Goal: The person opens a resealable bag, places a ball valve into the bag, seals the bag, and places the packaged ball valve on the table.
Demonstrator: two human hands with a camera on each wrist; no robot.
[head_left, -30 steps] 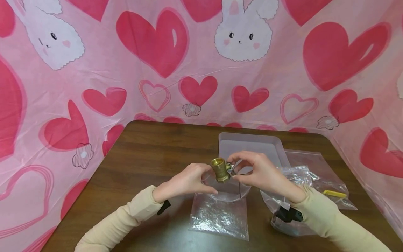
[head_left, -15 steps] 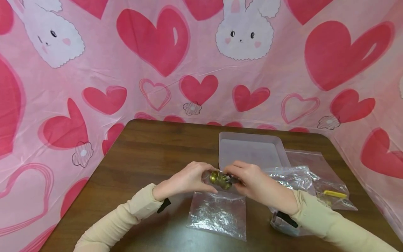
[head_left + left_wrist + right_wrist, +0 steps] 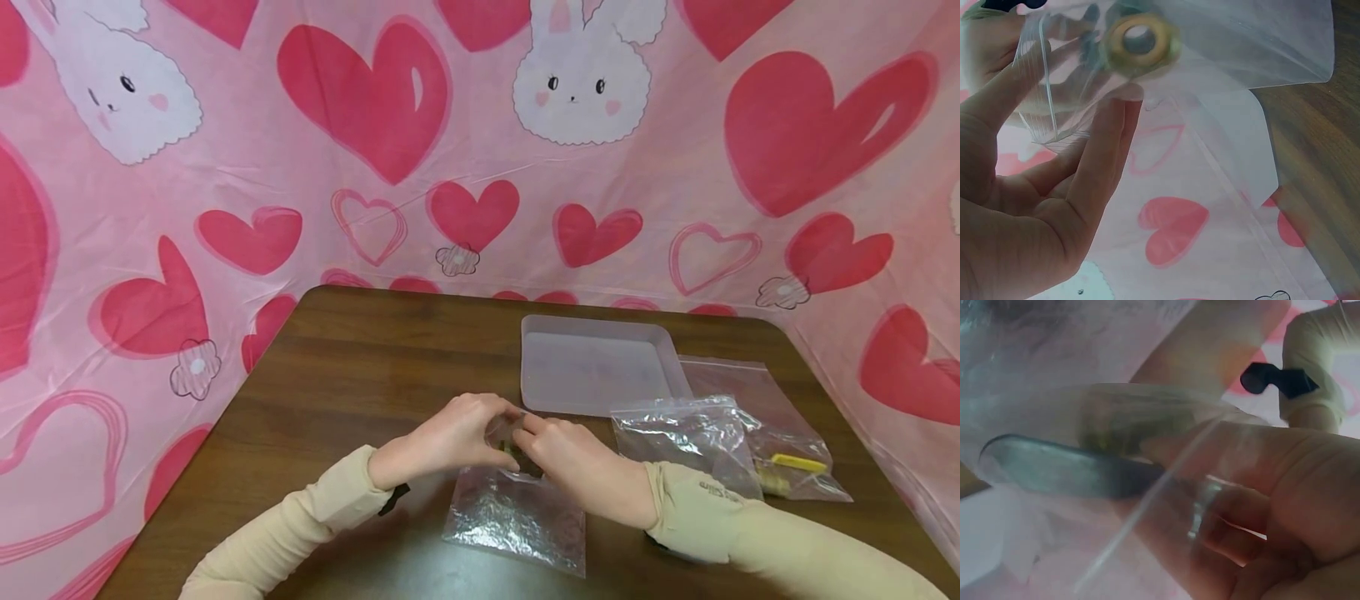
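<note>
A brass ball valve (image 3: 1155, 55) with a dark flat lever (image 3: 1054, 469) is inside the mouth of a clear zip bag (image 3: 517, 525), seen through the plastic in both wrist views. My right hand (image 3: 576, 468) reaches into the bag and pinches the valve near its lever. My left hand (image 3: 448, 440) holds the bag's mouth apart, thumb and fingers spread around the zip edge. From the head view, the two hands cover most of the valve. The lower part of the bag lies flat on the table towards me.
Behind the hands a translucent tray (image 3: 600, 367) stands on the wooden table (image 3: 360, 350). To the right lie more clear zip bags (image 3: 682, 433), one with a yellow-handled item (image 3: 798, 462) inside. A pink cloth with hearts (image 3: 363, 100) hangs around the table.
My right hand has brought the valve down and left from above the bag's mouth into it, tilting it over on the way. My left hand has stayed nearly in place.
</note>
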